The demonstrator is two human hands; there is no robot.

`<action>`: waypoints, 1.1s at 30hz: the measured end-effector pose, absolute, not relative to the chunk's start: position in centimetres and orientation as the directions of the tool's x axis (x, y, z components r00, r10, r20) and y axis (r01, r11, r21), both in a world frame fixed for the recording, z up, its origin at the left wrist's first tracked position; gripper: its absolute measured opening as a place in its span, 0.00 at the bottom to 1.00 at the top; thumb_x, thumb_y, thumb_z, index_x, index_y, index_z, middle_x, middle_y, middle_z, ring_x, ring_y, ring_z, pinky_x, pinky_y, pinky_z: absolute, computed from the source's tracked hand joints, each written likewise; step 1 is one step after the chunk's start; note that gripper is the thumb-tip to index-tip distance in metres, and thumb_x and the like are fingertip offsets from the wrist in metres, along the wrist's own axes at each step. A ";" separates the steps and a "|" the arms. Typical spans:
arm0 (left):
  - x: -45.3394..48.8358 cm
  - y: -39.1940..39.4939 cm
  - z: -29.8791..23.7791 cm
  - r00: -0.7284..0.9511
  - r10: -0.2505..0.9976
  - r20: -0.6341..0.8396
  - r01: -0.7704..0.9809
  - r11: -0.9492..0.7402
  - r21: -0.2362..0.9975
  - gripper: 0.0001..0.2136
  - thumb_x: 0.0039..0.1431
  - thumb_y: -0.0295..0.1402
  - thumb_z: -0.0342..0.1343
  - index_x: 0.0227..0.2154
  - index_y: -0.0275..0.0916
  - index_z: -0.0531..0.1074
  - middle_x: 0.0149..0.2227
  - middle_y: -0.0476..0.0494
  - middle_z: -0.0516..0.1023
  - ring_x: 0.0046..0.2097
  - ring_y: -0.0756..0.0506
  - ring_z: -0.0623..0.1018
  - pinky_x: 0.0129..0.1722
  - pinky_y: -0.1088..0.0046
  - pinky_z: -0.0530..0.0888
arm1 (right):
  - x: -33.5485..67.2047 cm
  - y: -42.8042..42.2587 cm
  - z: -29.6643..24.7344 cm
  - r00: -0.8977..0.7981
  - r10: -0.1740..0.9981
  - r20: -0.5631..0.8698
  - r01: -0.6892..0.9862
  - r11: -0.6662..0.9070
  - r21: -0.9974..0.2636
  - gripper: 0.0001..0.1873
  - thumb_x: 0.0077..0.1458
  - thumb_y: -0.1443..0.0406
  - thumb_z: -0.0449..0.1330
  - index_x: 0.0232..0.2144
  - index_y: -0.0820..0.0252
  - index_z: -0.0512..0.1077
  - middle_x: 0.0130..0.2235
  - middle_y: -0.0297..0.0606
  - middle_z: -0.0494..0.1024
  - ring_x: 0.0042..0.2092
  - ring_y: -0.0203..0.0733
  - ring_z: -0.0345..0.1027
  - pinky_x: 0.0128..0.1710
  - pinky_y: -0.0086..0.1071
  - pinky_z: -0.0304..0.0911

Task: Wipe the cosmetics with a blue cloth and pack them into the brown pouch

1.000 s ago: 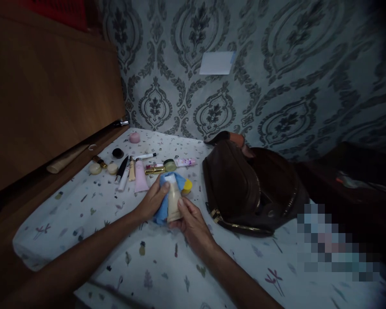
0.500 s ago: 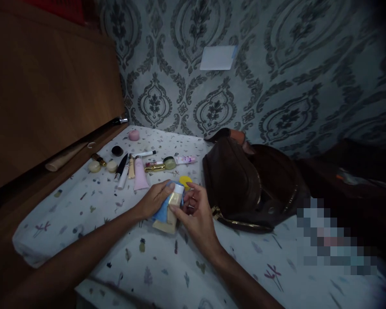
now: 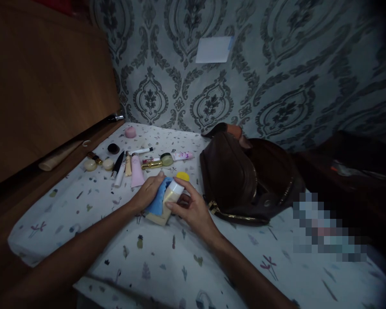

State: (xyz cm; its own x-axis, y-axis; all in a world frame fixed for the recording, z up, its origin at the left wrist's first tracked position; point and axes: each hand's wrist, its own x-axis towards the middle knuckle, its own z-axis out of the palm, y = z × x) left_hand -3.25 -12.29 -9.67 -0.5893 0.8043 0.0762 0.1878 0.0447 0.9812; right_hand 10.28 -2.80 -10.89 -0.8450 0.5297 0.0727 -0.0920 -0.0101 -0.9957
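My left hand (image 3: 148, 192) is closed on a blue cloth (image 3: 157, 202) with a wavy edge. A beige part shows beneath the cloth, and I cannot tell whether they are one piece. Between the fingers and thumb of my right hand (image 3: 193, 209) is a pale yellow tube (image 3: 170, 196) with a white cap, tilted and lying against the cloth. Just beyond the right fingertips, a round yellow lid-like thing (image 3: 182, 176) shows, partly hidden. Past my left hand lies a pink tube (image 3: 137, 171) among other cosmetics.
A brown leather bag (image 3: 231, 176) with open zips stands at the right on the patterned white sheet (image 3: 103, 240). Several small jars, a gold tube (image 3: 152, 165) and a pink jar (image 3: 130, 132) lie toward the wall. A wooden panel (image 3: 51, 86) rises at the left.
The yellow tube has tilted further right, and the right fingers have moved up to its white cap. More of the blue cloth shows beside it. The whole view has shifted slightly.
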 end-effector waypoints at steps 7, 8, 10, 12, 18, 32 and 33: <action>-4.3 -12.8 -9.2 -0.435 0.900 0.021 0.144 0.046 0.988 0.21 0.60 0.51 0.50 0.26 0.38 0.69 0.26 0.50 0.71 0.30 0.48 0.70 0.32 0.73 0.68 | 10.3 -2.1 -10.8 -0.841 0.534 0.087 -0.126 -0.038 -0.991 0.37 0.46 0.60 0.69 0.58 0.50 0.63 0.46 0.37 0.73 0.39 0.40 0.70 0.31 0.30 0.70; -4.3 -12.9 -9.0 -0.372 0.928 0.026 0.144 0.030 0.989 0.19 0.60 0.50 0.52 0.27 0.37 0.69 0.26 0.51 0.70 0.30 0.49 0.69 0.31 0.74 0.66 | 10.4 -2.0 -10.8 -0.843 0.532 0.083 -0.120 -0.034 -0.992 0.36 0.46 0.60 0.69 0.57 0.51 0.64 0.44 0.37 0.73 0.38 0.40 0.70 0.29 0.30 0.70; -4.3 -12.9 -8.8 -0.320 0.946 0.052 0.173 0.004 0.985 0.18 0.60 0.49 0.53 0.29 0.37 0.70 0.26 0.52 0.68 0.30 0.50 0.68 0.30 0.75 0.65 | 10.4 -1.9 -10.7 -0.842 0.533 0.080 -0.112 -0.028 -0.993 0.34 0.45 0.60 0.70 0.55 0.52 0.66 0.42 0.36 0.73 0.36 0.39 0.69 0.28 0.30 0.70; -4.5 -12.9 -8.7 -0.335 0.938 0.091 0.233 -0.011 0.972 0.18 0.61 0.49 0.51 0.29 0.36 0.69 0.26 0.52 0.67 0.30 0.50 0.67 0.30 0.75 0.64 | 10.4 -1.9 -10.6 -0.844 0.529 0.083 -0.126 -0.047 -0.991 0.31 0.46 0.57 0.69 0.53 0.53 0.67 0.42 0.36 0.73 0.35 0.39 0.70 0.29 0.32 0.72; -5.2 -13.1 -8.3 -0.362 0.877 0.315 0.542 -0.077 0.837 0.20 0.67 0.44 0.44 0.21 0.38 0.62 0.23 0.52 0.62 0.28 0.50 0.64 0.29 0.73 0.62 | 10.5 -2.0 -10.3 -0.854 0.517 0.062 -0.152 -0.134 -0.979 0.30 0.50 0.49 0.65 0.51 0.55 0.69 0.44 0.38 0.74 0.33 0.39 0.72 0.31 0.35 0.73; -4.0 -12.9 -10.5 -0.071 0.922 0.380 0.980 -0.008 0.201 0.18 0.71 0.40 0.37 0.37 0.37 0.70 0.35 0.42 0.75 0.38 0.44 0.73 0.38 0.68 0.71 | 10.3 -2.0 -12.0 -0.827 0.558 0.067 -0.136 -0.082 -0.987 0.29 0.50 0.51 0.65 0.49 0.53 0.62 0.40 0.33 0.71 0.27 0.35 0.72 0.26 0.33 0.72; -4.1 -12.8 -10.6 -0.082 0.922 0.378 0.979 0.004 0.202 0.19 0.71 0.40 0.37 0.36 0.37 0.70 0.35 0.42 0.75 0.38 0.44 0.74 0.37 0.68 0.71 | 10.3 -2.0 -12.0 -0.832 0.550 0.069 -0.133 -0.077 -0.988 0.31 0.51 0.51 0.65 0.53 0.51 0.59 0.41 0.34 0.71 0.27 0.35 0.73 0.26 0.34 0.72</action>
